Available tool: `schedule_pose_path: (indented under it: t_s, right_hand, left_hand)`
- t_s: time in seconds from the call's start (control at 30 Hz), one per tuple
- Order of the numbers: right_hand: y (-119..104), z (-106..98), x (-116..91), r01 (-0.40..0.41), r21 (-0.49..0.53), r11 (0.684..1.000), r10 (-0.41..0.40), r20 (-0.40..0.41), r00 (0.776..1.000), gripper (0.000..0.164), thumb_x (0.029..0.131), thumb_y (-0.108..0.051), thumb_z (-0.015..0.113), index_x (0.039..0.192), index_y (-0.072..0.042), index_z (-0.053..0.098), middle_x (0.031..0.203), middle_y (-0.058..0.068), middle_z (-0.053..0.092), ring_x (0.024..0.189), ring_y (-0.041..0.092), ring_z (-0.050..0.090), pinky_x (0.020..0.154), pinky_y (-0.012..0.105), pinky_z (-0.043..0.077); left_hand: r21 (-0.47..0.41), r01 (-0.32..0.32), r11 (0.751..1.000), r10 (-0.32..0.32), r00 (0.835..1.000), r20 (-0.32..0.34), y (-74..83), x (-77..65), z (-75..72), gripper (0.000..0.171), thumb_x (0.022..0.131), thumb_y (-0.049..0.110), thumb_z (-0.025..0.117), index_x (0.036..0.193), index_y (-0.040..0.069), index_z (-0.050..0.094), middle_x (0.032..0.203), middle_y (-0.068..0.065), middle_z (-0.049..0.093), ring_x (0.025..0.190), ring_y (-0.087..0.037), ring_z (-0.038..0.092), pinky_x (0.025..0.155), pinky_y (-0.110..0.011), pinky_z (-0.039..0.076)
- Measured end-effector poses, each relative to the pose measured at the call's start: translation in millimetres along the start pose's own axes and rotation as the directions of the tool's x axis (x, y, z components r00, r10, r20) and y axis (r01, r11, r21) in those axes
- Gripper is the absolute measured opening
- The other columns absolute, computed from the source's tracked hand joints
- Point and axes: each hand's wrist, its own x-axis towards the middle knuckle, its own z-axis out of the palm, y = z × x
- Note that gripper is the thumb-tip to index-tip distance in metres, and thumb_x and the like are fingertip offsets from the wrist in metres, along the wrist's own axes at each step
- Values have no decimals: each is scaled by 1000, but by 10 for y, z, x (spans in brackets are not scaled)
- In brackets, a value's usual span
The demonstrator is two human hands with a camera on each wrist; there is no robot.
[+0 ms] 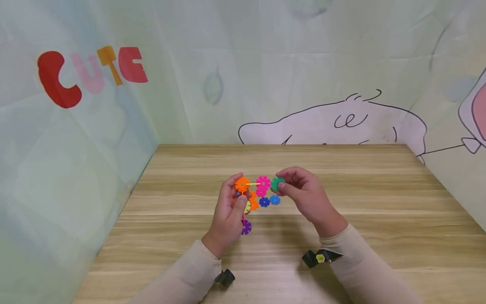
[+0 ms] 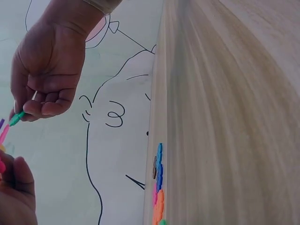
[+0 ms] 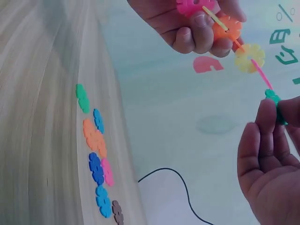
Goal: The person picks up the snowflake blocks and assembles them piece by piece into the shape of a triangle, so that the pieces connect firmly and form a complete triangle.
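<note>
My left hand [image 1: 230, 211] grips a joined string of notched plastic flower discs. An orange disc [image 1: 242, 184] sits at its fingertips, with a purple disc [image 1: 246, 227] hanging lower. Toward my right hand, a pink disc [image 1: 263, 183] follows a yellow one seen edge-on. In the right wrist view, a pale yellow disc [image 3: 250, 58] and a thin pink disc [image 3: 261, 74] lie in the string between the hands. My right hand [image 1: 309, 194] pinches a green disc [image 1: 277, 184] between thumb and fingers, its edge right at the pink disc's edge.
Loose discs lie on the wooden table [image 1: 182, 253] beyond the hands: a dark blue disc [image 1: 264, 202], a light blue disc [image 1: 275, 199], orange discs [image 3: 94, 137], a green disc [image 3: 82, 98] and a brown disc [image 3: 117, 212]. A printed cloth backdrop [image 1: 190, 84] stands behind the table.
</note>
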Motion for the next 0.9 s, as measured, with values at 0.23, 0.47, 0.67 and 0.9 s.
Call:
schedule_pose_path:
  t_s: [0.23, 0.47, 0.67, 0.9]
  right_hand:
    - [7, 45, -23, 167, -37, 985, -167, -6, 986, 16, 101, 3, 64, 116, 3, 69, 103, 11, 72, 90, 21, 74, 84, 33, 64]
    - [38, 51, -26, 247, -46, 968, -246, 15, 969, 13, 101, 4, 63, 112, 4, 72, 103, 21, 73, 92, 14, 75, 83, 29, 63]
    - [7, 33, -38, 233, -23, 972, -232, 37, 972, 13, 102, 3, 63, 112, 5, 70, 105, 21, 73, 93, 15, 74, 84, 29, 63]
    - [-19, -9, -33, 138, 27, 990, -140, 79, 987, 12, 99, 3, 66, 110, 7, 69, 125, 16, 70, 101, 18, 74, 90, 31, 62]
  left_hand:
    - [-2, 6, 1000, -6, 1000, -3, 3, -5, -11, 47, 110, 1, 37, 157, 6, 29, 130, -22, 50, 120, -25, 54, 110, -24, 48]
    - [-15, 8, 1000, -8, 1000, 1, -1, -2, -11, 47, 111, 2, 37, 156, 6, 29, 130, -18, 51, 120, -24, 54, 112, -27, 49]
    - [-11, -6, 1000, 6, 1000, 1, 1, -5, -8, 46, 110, 2, 38, 156, 6, 30, 130, -17, 52, 121, -25, 56, 111, -24, 48]
    - [-11, -39, 999, 40, 999, 6, -1, 1, -17, 46, 109, -1, 36, 154, 4, 31, 128, -27, 50, 117, -23, 56, 108, -24, 50]
